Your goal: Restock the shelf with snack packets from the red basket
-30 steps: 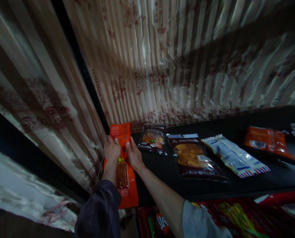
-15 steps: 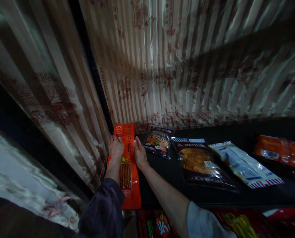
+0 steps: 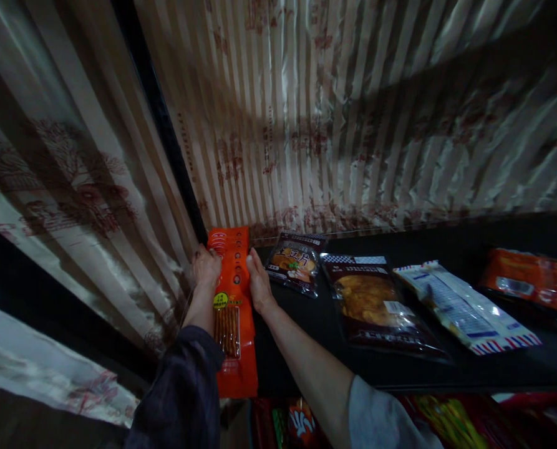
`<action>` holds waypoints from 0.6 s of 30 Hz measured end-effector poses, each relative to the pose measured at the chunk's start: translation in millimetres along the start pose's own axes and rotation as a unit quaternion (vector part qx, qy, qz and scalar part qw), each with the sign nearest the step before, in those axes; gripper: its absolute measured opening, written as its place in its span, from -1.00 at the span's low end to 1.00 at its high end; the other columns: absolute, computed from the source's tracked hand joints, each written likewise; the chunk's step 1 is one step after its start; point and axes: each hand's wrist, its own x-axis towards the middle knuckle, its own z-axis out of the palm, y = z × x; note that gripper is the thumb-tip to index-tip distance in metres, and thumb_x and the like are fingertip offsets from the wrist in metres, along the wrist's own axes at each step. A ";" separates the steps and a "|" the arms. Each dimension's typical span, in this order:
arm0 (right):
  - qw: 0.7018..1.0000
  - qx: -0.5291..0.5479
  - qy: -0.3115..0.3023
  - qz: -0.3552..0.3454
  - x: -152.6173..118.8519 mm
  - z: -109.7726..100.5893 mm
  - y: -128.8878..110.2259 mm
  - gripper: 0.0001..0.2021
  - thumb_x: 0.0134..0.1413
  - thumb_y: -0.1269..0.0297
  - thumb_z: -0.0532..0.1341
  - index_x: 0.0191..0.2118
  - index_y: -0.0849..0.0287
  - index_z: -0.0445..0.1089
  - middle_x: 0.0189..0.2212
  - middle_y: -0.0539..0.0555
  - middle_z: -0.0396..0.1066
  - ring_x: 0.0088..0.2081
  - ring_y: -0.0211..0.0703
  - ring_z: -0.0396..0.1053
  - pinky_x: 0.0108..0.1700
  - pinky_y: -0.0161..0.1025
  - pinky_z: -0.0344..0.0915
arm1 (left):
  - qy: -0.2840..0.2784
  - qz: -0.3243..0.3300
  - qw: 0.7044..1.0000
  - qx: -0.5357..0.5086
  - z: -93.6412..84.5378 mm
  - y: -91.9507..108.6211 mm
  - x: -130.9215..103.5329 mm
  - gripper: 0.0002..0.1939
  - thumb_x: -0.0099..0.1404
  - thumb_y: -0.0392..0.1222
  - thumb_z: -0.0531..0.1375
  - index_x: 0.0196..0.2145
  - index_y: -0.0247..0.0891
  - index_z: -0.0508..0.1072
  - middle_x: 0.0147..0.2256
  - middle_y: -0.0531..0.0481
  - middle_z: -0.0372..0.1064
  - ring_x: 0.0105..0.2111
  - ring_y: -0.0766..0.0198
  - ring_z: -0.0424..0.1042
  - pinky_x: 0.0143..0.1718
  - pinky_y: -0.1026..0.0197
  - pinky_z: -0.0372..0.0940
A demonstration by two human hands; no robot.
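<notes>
A long orange snack packet (image 3: 237, 287), with a clear window showing brown sticks, lies at the left end of the black shelf. My left hand (image 3: 206, 267) is at its left edge, fingers bent over the rim against the curtain. My right hand (image 3: 261, 285) rests along the opposite edge, fingers fairly straight and thumb touching the side. Just right of that hand lies a small dark potato-slice packet (image 3: 294, 262). Whether other orange packets lie beneath the top one, I cannot tell.
Farther right on the shelf (image 3: 301, 349) lie a larger brown snack bag (image 3: 376, 302), a white bag with a striped edge (image 3: 468, 305) and an orange-red packet (image 3: 533, 280). Striped curtain (image 3: 278, 125) hangs behind and left, beside a black post (image 3: 161, 118). More packets (image 3: 446, 421) sit below.
My left hand has slid off the top of the orange packet to its left edge. My right hand stays at the right edge. The view has shifted slightly to the right.
</notes>
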 end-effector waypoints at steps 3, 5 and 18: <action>1.000 0.000 -0.013 -0.003 -0.7 -0.4 -1.9 -0.30 0.04 -0.17 0.08 0.23 0.11 0.11 0.22 0.04 0.11 0.25 -0.09 0.04 0.29 -0.09 -0.10 | 0.013 0.003 1.000 -0.007 4.1 -3.7 0.0 -0.57 0.31 -0.19 -0.09 0.07 -0.42 0.25 -0.06 -0.37 0.38 0.01 0.02 0.34 -0.03 0.07 0.20; 1.000 -0.013 -0.023 -0.008 -1.1 -0.8 -3.3 -0.30 0.05 -0.18 0.06 0.24 0.09 0.09 0.21 0.03 0.13 0.25 -0.08 0.03 0.29 -0.09 -0.11 | 0.019 0.003 1.000 -0.014 5.3 -4.3 -0.7 -0.56 0.31 -0.18 -0.10 0.08 -0.42 0.24 -0.04 -0.38 0.37 0.02 0.02 0.33 -0.03 0.08 0.20; 0.999 -0.022 -0.031 -0.009 5.4 -1.0 4.3 -0.29 0.08 -0.22 -0.01 0.27 0.05 0.01 0.25 -0.03 0.05 0.26 -0.13 0.02 0.29 -0.15 -0.15 | 0.007 -0.004 1.000 -0.015 6.2 -2.5 -5.3 -0.50 0.30 -0.18 -0.07 0.16 -0.44 0.15 -0.01 -0.36 0.35 0.06 0.01 0.29 0.03 0.04 0.17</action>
